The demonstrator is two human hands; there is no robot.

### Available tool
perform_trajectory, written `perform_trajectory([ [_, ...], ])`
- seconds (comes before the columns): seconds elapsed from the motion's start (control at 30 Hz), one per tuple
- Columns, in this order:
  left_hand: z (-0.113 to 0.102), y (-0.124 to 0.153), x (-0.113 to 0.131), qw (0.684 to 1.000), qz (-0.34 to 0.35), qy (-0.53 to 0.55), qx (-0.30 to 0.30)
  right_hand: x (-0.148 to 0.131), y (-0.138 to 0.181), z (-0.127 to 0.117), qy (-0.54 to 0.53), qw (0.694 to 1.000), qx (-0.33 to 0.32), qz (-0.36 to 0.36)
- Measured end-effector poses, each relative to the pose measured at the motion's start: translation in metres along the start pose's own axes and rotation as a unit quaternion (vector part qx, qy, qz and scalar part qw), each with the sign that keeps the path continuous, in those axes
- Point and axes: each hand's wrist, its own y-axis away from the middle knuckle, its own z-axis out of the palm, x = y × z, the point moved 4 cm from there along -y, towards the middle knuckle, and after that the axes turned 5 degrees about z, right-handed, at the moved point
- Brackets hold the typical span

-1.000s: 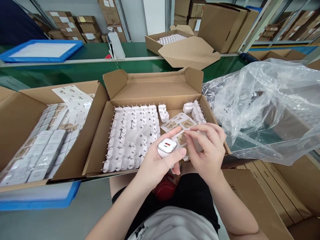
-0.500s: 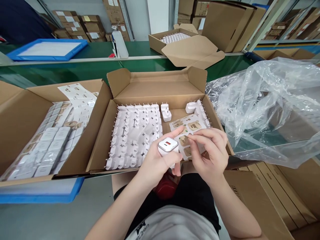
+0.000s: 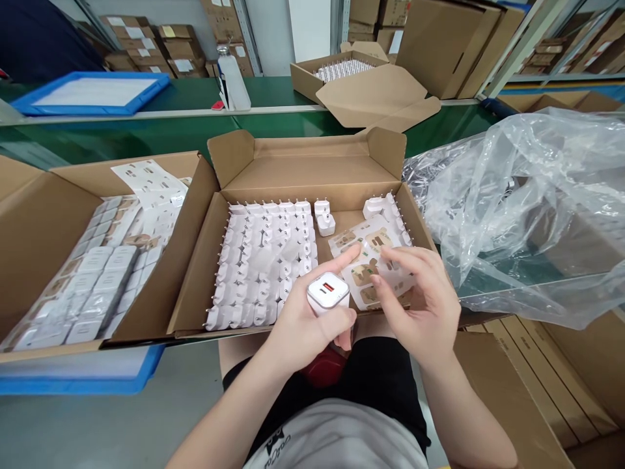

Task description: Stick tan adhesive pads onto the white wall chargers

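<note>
My left hand [image 3: 312, 319] is wrapped round a white USB charger [image 3: 328, 290], its port face with a red USB slot turned up. That hand's index finger stretches to the edge of a sticker sheet [image 3: 362, 274] with brown and white patches. Over the sheet's right side, my right hand [image 3: 422, 299] has thumb and fingers apart, with nothing visible between them. Sheet and hands are at the front right of an open cardboard box [image 3: 195, 273]. Rows of white chargers [image 3: 266, 260] fill the box's left part; a few more stand along its right wall.
At left, another carton [image 3: 29, 247] holds wrapped chargers and sheets. Clear plastic bags [image 3: 517, 195] lie at right. Behind, a green bench [image 3: 273, 91] carries a blue-framed tray [image 3: 92, 94], a white bottle [image 3: 234, 81] and an open box of chargers [image 3: 305, 81].
My right hand's thumb and index finger have parted from a pinch, and the hand has moved slightly right. My left hand still grips the charger. The sticker sheet has shifted slightly.
</note>
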Motion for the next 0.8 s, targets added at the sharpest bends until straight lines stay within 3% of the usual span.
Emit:
perform_trajectory([
  [0.1,0.003,0.005,0.006,0.999,0.024,-0.031,-0.015,-0.003,-0.002,-0.004,0.001,1.000,-0.015,0.006],
  [0.5,-0.007,0.018,0.009,0.979,0.179,-0.083,-0.056,-0.015,-0.001,-0.005,0.046,0.996,0.047,-0.068],
  [0.67,-0.007,0.023,0.014,0.961,0.216,-0.165,-0.040,-0.019,-0.001,-0.006,0.051,0.992,0.049,-0.106],
  [0.8,-0.005,0.024,0.016,0.963,0.213,-0.154,-0.054,-0.018,0.000,-0.008,0.049,0.992,0.046,-0.110],
])
